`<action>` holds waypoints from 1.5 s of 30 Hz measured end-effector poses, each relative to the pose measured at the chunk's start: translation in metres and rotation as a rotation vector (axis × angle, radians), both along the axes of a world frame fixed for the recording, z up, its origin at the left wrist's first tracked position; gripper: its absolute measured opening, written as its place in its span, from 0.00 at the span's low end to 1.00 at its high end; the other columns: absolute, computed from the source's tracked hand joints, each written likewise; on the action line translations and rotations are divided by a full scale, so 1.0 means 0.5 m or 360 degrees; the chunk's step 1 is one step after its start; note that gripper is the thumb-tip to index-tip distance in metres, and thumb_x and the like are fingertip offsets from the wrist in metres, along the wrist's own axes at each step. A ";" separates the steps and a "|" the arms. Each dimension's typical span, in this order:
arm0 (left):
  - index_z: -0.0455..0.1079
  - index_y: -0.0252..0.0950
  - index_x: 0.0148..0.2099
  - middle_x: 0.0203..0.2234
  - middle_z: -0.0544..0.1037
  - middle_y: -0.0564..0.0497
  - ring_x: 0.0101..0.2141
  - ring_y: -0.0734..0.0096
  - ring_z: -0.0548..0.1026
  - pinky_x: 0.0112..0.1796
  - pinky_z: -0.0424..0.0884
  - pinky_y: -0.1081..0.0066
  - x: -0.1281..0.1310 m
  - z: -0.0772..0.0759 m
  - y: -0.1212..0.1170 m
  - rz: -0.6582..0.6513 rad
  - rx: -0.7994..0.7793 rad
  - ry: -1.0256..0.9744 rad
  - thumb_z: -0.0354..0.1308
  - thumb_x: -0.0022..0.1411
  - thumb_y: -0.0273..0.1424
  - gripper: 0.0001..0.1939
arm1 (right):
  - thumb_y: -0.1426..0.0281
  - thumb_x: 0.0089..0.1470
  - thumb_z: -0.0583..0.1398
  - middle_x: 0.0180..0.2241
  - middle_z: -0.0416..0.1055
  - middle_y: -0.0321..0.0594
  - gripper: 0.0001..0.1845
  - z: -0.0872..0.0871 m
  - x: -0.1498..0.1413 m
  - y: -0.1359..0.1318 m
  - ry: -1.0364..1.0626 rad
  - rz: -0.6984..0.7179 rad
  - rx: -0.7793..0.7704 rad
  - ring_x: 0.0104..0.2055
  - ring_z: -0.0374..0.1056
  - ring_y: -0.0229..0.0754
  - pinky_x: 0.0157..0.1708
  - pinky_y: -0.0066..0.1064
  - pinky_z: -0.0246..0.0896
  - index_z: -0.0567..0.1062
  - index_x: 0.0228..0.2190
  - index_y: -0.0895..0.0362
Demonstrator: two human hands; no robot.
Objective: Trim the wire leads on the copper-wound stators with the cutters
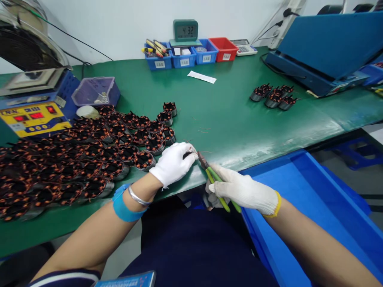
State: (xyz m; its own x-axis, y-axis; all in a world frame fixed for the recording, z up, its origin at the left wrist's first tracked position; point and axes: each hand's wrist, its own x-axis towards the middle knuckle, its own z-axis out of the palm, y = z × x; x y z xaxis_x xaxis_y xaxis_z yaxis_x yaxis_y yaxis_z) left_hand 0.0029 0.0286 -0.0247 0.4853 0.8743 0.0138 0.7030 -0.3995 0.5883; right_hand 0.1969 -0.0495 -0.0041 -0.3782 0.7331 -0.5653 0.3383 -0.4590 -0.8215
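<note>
My left hand (pixel 173 162), in a white glove, is closed round a small dark wound coil part (pixel 188 153) at the front edge of the green bench mat (pixel 227 119). My right hand (pixel 242 189), also gloved, grips green-handled cutters (pixel 217 185). The cutter tip (pixel 202 159) touches the part held in my left hand. A large heap of black stator coils with copper wire (pixel 89 155) lies just left of my left hand. A blue strap and a metal bangle sit on my left wrist.
A small group of coils (pixel 273 95) lies at the right back. A blue tray (pixel 314 199) sits below the bench on my right. A yellow-panelled machine (pixel 32 117), a clear box (pixel 95 91), blue and red bins (pixel 191 54), a clock and a blue device (pixel 326 52) line the back.
</note>
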 end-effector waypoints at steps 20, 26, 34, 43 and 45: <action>0.69 0.35 0.49 0.56 0.70 0.39 0.57 0.46 0.66 0.54 0.62 0.49 -0.038 0.042 0.005 0.0546 0.0887 0.0477 0.52 0.62 0.36 0.16 | 0.60 0.58 0.53 0.43 0.72 0.57 0.26 0.035 0.012 0.077 -0.2084 0.0623 0.1249 0.39 0.72 0.61 0.33 0.46 0.65 0.69 0.54 0.61; 0.72 0.35 0.40 0.47 0.75 0.36 0.45 0.41 0.73 0.39 0.68 0.50 -0.047 0.045 0.030 0.0424 0.0657 0.0852 0.49 0.61 0.38 0.14 | 0.50 0.49 0.62 0.59 0.62 0.53 0.34 0.005 -0.038 0.104 -0.1397 0.0444 0.2039 0.58 0.60 0.56 0.56 0.44 0.55 0.71 0.51 0.59; 0.72 0.37 0.42 0.55 0.70 0.37 0.57 0.39 0.65 0.52 0.62 0.43 -0.060 0.021 0.032 0.0315 0.0981 0.0796 0.53 0.60 0.33 0.10 | 0.54 0.56 0.58 0.48 0.71 0.44 0.18 -0.006 -0.050 0.130 -0.1351 0.0326 0.1728 0.44 0.69 0.48 0.43 0.37 0.65 0.77 0.40 0.54; 0.70 0.35 0.42 0.57 0.71 0.39 0.48 0.50 0.75 0.46 0.72 0.54 0.018 0.014 -0.049 -0.0240 0.0756 0.0461 0.49 0.62 0.29 0.09 | 0.52 0.58 0.55 0.50 0.67 0.63 0.29 -0.002 0.278 0.225 -0.2041 -0.0694 0.1168 0.48 0.68 0.58 0.41 0.45 0.63 0.75 0.48 0.62; 0.69 0.36 0.44 0.54 0.73 0.41 0.46 0.52 0.76 0.45 0.72 0.55 0.026 0.005 -0.056 -0.0125 0.0562 0.0333 0.52 0.60 0.29 0.11 | 0.52 0.57 0.56 0.58 0.58 0.70 0.34 -0.012 0.272 0.208 -0.2061 -0.0769 0.1365 0.56 0.62 0.65 0.48 0.50 0.59 0.69 0.54 0.64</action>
State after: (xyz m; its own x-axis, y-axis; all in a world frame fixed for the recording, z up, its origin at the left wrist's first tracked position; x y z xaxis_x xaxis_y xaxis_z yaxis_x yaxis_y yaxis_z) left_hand 0.0158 0.0008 -0.0224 0.5745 0.7936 0.2001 0.7523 -0.6084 0.2530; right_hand 0.3327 0.0546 -0.0103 0.3454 0.8859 0.3096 0.9366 -0.3044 -0.1738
